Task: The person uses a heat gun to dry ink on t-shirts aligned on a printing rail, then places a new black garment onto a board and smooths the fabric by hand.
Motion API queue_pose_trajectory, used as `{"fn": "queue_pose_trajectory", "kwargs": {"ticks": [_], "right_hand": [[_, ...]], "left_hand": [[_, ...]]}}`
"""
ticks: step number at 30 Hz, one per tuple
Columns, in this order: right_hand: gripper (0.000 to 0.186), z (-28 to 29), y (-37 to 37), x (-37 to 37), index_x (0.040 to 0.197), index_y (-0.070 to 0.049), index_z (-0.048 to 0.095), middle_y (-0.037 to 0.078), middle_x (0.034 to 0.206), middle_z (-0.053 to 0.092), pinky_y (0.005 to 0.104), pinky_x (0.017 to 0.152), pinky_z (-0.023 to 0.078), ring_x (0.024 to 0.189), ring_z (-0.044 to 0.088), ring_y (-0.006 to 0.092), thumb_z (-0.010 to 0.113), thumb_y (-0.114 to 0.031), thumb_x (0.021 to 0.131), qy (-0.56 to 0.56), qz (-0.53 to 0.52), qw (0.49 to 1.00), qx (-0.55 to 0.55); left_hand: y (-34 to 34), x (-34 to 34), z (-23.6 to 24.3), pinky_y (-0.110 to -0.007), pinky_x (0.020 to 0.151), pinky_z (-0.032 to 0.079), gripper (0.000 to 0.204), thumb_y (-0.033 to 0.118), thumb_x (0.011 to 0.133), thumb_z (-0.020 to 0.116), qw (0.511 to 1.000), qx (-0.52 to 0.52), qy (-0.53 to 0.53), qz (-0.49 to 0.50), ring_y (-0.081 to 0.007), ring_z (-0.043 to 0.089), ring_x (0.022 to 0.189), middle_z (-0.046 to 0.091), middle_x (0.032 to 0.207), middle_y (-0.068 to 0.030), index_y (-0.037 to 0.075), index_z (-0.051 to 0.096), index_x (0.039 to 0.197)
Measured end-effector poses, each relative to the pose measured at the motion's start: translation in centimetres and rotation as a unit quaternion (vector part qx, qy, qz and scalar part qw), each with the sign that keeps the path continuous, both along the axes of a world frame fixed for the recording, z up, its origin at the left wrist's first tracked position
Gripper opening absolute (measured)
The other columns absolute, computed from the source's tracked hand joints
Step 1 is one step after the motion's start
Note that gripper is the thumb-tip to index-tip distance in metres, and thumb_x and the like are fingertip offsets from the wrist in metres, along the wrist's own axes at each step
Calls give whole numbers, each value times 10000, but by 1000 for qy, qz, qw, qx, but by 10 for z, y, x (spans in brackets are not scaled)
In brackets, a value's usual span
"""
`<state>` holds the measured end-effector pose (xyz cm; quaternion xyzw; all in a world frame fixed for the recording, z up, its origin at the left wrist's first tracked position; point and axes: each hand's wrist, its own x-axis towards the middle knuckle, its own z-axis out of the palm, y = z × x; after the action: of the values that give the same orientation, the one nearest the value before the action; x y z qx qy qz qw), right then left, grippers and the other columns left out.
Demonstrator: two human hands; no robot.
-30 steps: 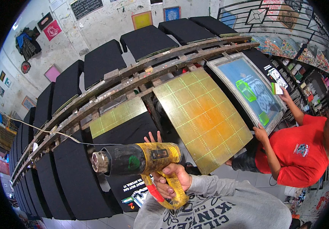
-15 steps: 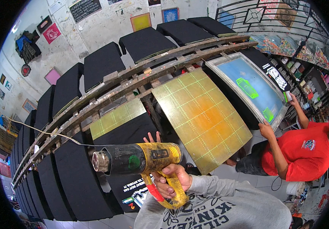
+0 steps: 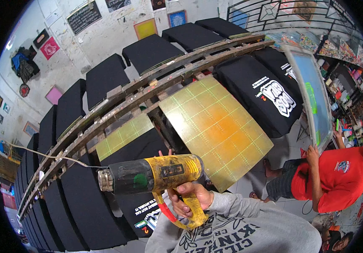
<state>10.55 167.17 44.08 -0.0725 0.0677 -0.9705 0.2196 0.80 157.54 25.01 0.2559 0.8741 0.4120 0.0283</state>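
My right hand (image 3: pixel 194 198) is closed around the yellow handle of a worn yellow and black heat gun (image 3: pixel 158 172). Its metal nozzle points left, and a cord (image 3: pixel 50 156) runs off to the left. Behind the gun, only stretched fingertips of my left hand (image 3: pixel 165 152) show, apart from each other; the heat gun hides the rest. They are by the edge of a black T-shirt (image 3: pixel 137 145), which partly covers a yellowish board and bears a white print lower down. Whether the fingertips touch the cloth, I cannot tell.
A bare yellowish board (image 3: pixel 219 130) stands right of my hands. Beyond it lies a black shirt (image 3: pixel 249 76) with a white print. A person in a red shirt (image 3: pixel 337 173) holds a framed printing screen (image 3: pixel 312 92). Long wooden rails (image 3: pixel 147 92) run between rows of black-covered boards.
The person in red has lifted the screen off the shirt and swung it right, uncovering the white print. Fewer of my left fingers show above the heat gun, which stays in my right hand.
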Motion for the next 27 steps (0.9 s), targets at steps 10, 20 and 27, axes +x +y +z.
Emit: {"fn": "queue_pose_trajectory", "kwargs": {"ticks": [10, 20, 27], "right_hand": [[595, 30, 87, 6, 1195, -9, 528, 107, 575, 540, 351, 428, 471, 440, 544, 233, 474, -550, 955, 34, -247, 951, 180], [439, 127, 269, 80, 1128, 7, 525, 103, 848, 542, 320, 467, 507, 519, 588, 217, 520, -394, 950, -43, -634, 667, 389], [310, 128, 431, 108, 1069, -22, 612, 50, 790, 629, 260, 487, 470, 568, 605, 134, 737, -218, 864, -220, -516, 491, 667]], "left_hand": [[-26, 99, 56, -392, 1028, 476, 634, 232, 857, 417, 735, 328, -591, -57, -336, 652, 1101, 558, 1351, -249, -29, 398, 1434], [-70, 27, 231, -531, 382, 569, 489, 251, 902, 394, 780, 518, -342, -76, -438, 685, 691, 542, 1265, -307, -49, 465, 1282], [-15, -51, 215, -389, 328, 545, 484, 283, 1041, 317, 709, 594, -373, -72, -269, 555, 362, 654, 971, -280, -52, 420, 1375]]}}
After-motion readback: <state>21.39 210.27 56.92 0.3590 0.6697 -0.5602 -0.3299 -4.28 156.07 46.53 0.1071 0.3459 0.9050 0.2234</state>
